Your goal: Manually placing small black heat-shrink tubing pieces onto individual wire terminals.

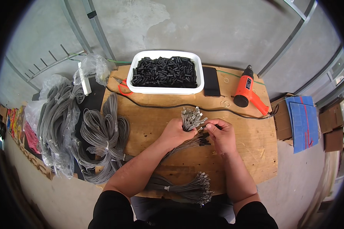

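My left hand grips a bundle of grey wires whose metal-tipped ends fan out above my fingers. My right hand pinches one wire end with a small black tube on it, touching the bundle's side. Both hands are over the middle of a wooden board. A second tied bundle of grey wires lies near the board's front edge, by my left forearm. A white tray filled with black tube pieces stands at the back.
An orange heat gun lies at the back right with its black cord crossing the board. A black phone and red-handled scissors flank the tray. Coils of grey cable and bagged cable lie left. Cardboard boxes sit right.
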The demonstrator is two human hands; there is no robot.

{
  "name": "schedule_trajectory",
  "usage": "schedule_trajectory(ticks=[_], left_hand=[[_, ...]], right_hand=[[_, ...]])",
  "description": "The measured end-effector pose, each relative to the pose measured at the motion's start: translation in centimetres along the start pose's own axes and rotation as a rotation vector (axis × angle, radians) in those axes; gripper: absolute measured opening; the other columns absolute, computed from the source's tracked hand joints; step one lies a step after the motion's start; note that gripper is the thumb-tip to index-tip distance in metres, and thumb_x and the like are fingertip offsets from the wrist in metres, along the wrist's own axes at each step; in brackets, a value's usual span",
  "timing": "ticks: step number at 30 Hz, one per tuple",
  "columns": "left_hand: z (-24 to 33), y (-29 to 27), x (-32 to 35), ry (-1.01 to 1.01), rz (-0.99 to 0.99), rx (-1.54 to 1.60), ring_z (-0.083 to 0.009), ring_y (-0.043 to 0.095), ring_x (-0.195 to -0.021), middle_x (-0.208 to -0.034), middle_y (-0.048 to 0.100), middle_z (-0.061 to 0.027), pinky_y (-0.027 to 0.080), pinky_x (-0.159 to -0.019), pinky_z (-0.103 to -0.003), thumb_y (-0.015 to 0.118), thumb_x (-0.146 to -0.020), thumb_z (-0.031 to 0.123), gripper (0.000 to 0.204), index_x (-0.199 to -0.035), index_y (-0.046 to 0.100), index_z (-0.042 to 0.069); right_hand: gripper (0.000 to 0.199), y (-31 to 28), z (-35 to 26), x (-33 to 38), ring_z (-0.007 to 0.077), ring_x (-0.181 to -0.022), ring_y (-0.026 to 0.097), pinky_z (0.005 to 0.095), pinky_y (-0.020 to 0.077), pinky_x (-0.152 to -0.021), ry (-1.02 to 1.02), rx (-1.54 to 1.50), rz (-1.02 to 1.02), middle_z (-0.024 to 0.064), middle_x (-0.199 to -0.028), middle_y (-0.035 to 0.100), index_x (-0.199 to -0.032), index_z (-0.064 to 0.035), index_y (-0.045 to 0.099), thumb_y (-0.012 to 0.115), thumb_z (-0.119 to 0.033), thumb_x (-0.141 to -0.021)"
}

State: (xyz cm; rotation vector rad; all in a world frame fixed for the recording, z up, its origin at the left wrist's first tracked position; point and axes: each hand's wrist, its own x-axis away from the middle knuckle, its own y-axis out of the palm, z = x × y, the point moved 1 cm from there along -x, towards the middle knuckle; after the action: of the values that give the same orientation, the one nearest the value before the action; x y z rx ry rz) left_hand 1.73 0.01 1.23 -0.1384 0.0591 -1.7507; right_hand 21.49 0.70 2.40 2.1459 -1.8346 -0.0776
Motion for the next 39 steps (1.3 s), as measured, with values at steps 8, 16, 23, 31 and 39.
schedule_trajectory(ticks=[8, 16, 23, 31, 39], left_hand=[[0.2, 0.0, 0.1, -0.016, -0.006, 0.01, -0.0068, 0.055, -0.068, -0.074, 0.065, -0.0007, 0.047, -0.064, -0.028, 0.071, -0.082, 0.012, 0.013, -0.087, 0.068, 0.001], [-0.4, -0.6, 0.1, -0.186, -0.11, 0.39, -0.0109, 0.058, -0.069, -0.077, 0.065, -0.003, 0.047, -0.065, -0.026, 0.072, -0.085, 0.011, 0.015, -0.092, 0.067, -0.002], [-0.3, -0.5, 0.0, -0.152, -0.125, 0.361, -0.0115, 0.058, -0.069, -0.077, 0.064, -0.0039, 0.048, -0.066, -0.027, 0.069, -0.084, 0.006, 0.013, -0.092, 0.067, -0.003], [-0.2, -0.1, 0.1, -0.123, -0.102, 0.344, -0.0108, 0.059, -0.069, -0.078, 0.064, -0.004, 0.047, -0.065, -0.026, 0.07, -0.083, 0.004, 0.011, -0.091, 0.068, -0.003], [-0.2, -0.3, 0.4, -0.126, -0.103, 0.327, -0.0077, 0.056, -0.067, -0.075, 0.064, -0.0013, 0.045, -0.061, -0.025, 0.073, -0.086, 0.009, 0.011, -0.086, 0.067, -0.001]], right_hand=[[0.011, -0.2, 0.0, 0.0, 0.0006, -0.053, 0.043, 0.0174, 0.0313, -0.045, 0.019, 0.008, -0.025, -0.0016, -0.076, 0.064, -0.1, -0.0011, 0.07, 0.071, -0.008, -0.092], [0.011, -0.4, 0.3, -0.2, 0.0015, -0.058, 0.047, 0.0166, 0.0331, -0.047, -0.023, -0.02, -0.007, 0.0011, -0.081, 0.067, -0.101, 0.0007, 0.07, 0.07, -0.006, -0.092], [0.02, -1.2, -0.2, -0.5, 0.0063, -0.061, 0.048, 0.0171, 0.0306, -0.045, 0.202, -0.342, -0.155, 0.0067, -0.086, 0.068, -0.103, 0.0021, 0.067, 0.065, -0.016, -0.097], [0.02, -1.0, 0.5, -0.5, 0.0068, -0.06, 0.046, 0.0172, 0.0295, -0.045, 0.285, -0.345, -0.171, 0.0056, -0.083, 0.066, -0.102, 0.0001, 0.065, 0.065, -0.02, -0.097], [0.019, -0.6, 0.5, -0.2, 0.0057, -0.059, 0.045, 0.0171, 0.0299, -0.045, 0.277, -0.325, -0.197, 0.0042, -0.082, 0.066, -0.102, -0.0004, 0.065, 0.067, -0.019, -0.096]])
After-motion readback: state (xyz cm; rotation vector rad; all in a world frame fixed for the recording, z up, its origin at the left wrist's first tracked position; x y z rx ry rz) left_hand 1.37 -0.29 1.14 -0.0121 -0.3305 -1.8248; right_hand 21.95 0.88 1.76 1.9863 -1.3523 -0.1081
